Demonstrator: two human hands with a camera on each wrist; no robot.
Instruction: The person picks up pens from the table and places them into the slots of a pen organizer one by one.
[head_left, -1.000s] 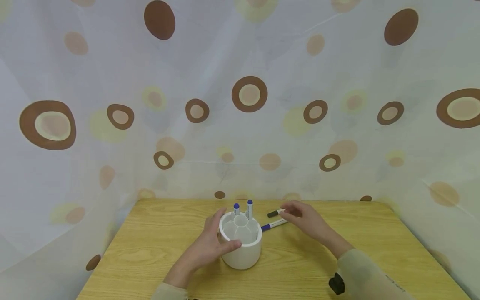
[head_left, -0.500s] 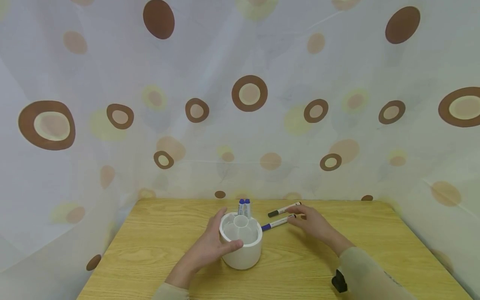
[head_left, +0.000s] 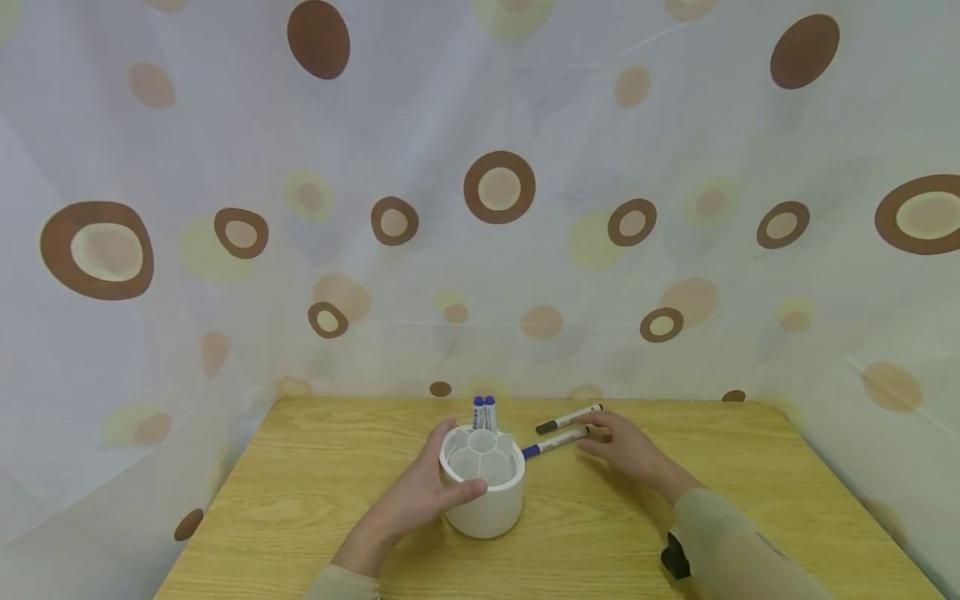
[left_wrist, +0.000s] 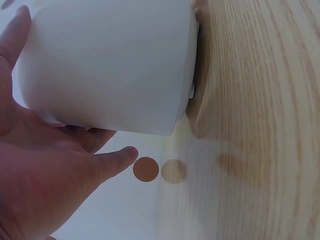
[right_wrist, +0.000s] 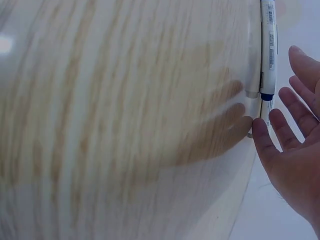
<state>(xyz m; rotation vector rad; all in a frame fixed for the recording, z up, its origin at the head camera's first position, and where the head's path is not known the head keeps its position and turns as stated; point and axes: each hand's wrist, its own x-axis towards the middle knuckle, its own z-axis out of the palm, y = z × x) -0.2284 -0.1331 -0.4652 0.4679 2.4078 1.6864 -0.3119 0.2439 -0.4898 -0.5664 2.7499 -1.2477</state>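
The blue-capped whiteboard marker lay right of lower centre in the head view, just left of the nearer right hand, long axis rising rightward toward parted, unloaded fingers. The left hand gripped the white pen holder, lower centre

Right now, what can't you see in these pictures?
Head view: bottoms of the two upright markers, hidden by the white holder.
Head view: writing on the dark-capped marker, too small.
Left wrist view: the white holder's inside, hidden by its own side.
Right wrist view: one end of the blue-capped marker, cut off by the top edge.
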